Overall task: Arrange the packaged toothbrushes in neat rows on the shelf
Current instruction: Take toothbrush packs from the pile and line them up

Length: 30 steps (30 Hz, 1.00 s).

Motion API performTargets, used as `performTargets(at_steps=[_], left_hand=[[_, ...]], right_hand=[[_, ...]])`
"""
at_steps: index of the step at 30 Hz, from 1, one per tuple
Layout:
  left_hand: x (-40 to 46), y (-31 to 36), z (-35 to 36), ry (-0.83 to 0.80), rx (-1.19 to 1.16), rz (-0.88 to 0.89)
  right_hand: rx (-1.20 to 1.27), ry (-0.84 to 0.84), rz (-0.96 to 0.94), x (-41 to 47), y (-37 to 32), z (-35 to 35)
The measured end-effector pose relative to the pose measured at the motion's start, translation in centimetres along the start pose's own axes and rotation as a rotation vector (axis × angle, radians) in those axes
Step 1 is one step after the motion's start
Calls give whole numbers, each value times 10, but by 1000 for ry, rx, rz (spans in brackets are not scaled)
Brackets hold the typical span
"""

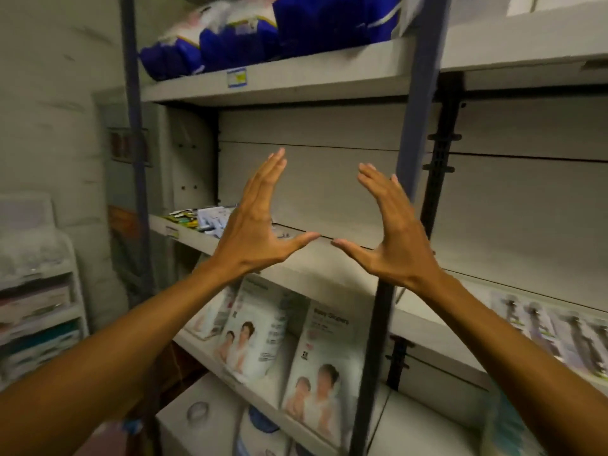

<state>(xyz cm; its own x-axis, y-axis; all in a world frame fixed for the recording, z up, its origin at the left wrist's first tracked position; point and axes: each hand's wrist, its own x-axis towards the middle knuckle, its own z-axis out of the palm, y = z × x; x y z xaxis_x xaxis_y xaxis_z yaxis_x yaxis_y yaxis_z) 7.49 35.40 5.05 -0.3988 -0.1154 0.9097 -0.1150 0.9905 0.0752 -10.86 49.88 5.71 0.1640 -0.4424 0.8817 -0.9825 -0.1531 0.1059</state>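
Left hand (251, 232), right hand (393, 232) flat, fingers straight, empty; glossy toothbrush packs (200, 218) on matte shelf (329, 261).

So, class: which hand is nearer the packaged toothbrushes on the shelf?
Left. The left hand is raised open just right of the packaged toothbrushes, partly overlapping them; the right hand is open farther right.

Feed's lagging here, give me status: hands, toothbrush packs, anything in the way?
Left hand and right hand open, empty, raised before shelf. Toothbrush packs piled loosely at its left end. Nothing blocking.
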Motion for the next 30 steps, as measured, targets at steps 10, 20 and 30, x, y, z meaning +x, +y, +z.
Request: performTargets(at_steps=[10, 20, 30], left_hand=[[-27, -174, -100, -116, 30, -82], [-56, -286, -119, -118, -72, -376], [-39, -353, -62, -189, -73, -412]], right_hand=[[43, -26, 200, 77, -59, 145], [87, 21, 415, 107, -55, 240], [58, 49, 462, 125, 4, 300]])
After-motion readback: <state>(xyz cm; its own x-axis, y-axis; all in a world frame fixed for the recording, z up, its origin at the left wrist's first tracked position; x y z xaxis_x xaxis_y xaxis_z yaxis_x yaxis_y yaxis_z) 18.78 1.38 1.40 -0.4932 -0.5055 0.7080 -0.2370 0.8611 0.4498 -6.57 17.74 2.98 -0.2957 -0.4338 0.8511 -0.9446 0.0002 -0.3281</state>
